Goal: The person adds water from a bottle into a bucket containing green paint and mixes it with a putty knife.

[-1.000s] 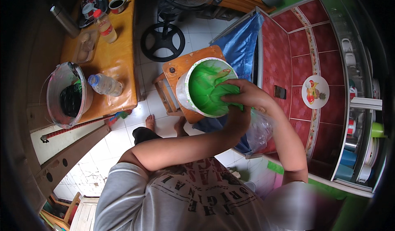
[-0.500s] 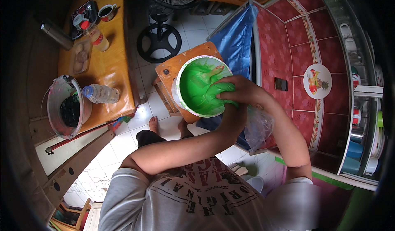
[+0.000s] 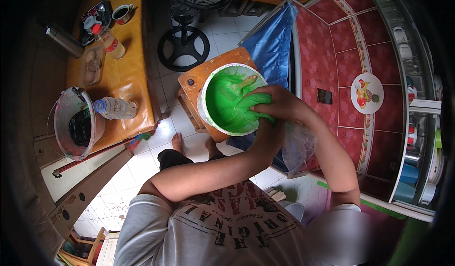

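A white bucket (image 3: 206, 98) holding bright green paste stands on a wooden stool (image 3: 192, 71). My right hand (image 3: 272, 100) reaches over its right rim, fingers closed on a green-covered mass that looks like my coated or gloved left hand (image 3: 253, 109). My left forearm comes from below up to that mass; the green layer hides how its fingers are held. A pale item (image 3: 249, 80) smeared with green lies at the bucket's far side; I cannot make out what it is. A crumpled clear plastic bag (image 3: 298, 150) hangs just below my hands.
At left, a yellow table (image 3: 142, 62) bears bottles, a cup, a tray and a paint-streaked bucket (image 3: 97, 128) with dark contents. A fan (image 3: 182, 48) stands beyond the stool. At right are blue cloth (image 3: 268, 38), red tiling with a phone (image 3: 324, 96), a fruit-patterned plate (image 3: 366, 93) and dish shelves.
The view has shifted slightly since a second ago. My hands stay together at the bucket's right side, my right fingers still closed over the green mass, with little movement between them.
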The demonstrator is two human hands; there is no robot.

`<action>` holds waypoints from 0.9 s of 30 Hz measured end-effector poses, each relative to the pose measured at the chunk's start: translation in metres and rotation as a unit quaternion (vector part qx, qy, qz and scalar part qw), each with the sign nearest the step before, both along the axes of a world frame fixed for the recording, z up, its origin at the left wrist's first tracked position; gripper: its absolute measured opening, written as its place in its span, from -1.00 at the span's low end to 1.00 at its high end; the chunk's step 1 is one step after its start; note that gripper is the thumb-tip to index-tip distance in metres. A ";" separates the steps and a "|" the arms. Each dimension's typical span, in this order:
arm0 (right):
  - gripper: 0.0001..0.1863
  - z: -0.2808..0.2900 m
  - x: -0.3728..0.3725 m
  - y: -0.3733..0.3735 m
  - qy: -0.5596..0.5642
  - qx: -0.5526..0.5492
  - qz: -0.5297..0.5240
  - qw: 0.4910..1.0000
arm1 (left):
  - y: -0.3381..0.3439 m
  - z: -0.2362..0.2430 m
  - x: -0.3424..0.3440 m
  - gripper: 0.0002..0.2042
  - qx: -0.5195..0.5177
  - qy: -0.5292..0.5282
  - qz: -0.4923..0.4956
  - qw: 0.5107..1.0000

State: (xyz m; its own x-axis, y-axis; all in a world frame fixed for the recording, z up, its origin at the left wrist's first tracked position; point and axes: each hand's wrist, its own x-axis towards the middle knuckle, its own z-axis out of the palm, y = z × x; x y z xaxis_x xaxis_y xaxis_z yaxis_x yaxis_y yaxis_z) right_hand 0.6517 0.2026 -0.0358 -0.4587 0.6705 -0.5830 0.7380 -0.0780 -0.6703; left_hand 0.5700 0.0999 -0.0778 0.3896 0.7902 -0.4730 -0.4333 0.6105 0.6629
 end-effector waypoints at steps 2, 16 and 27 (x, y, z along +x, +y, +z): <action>-0.56 -0.001 0.000 0.000 -0.005 0.000 -0.001 1.000 | -0.001 -0.007 0.002 -0.55 0.028 0.021 -0.006 0.999; -0.62 -0.003 0.003 0.000 -0.008 0.001 -0.008 1.000 | -0.008 -0.043 0.021 -0.57 0.107 0.053 0.012 0.993; -0.65 -0.004 0.004 0.001 -0.002 -0.003 -0.003 1.000 | 0.001 0.008 -0.004 -0.53 -0.027 -0.032 0.019 0.999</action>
State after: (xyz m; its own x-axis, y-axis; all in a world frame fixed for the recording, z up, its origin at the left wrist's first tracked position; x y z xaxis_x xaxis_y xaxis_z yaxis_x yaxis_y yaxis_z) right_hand 0.6556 0.2032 -0.0395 -0.4523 0.6705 -0.5880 0.7398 -0.0861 -0.6673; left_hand 0.5665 0.1010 -0.0700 0.3907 0.7786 -0.4911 -0.4967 0.6275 0.5996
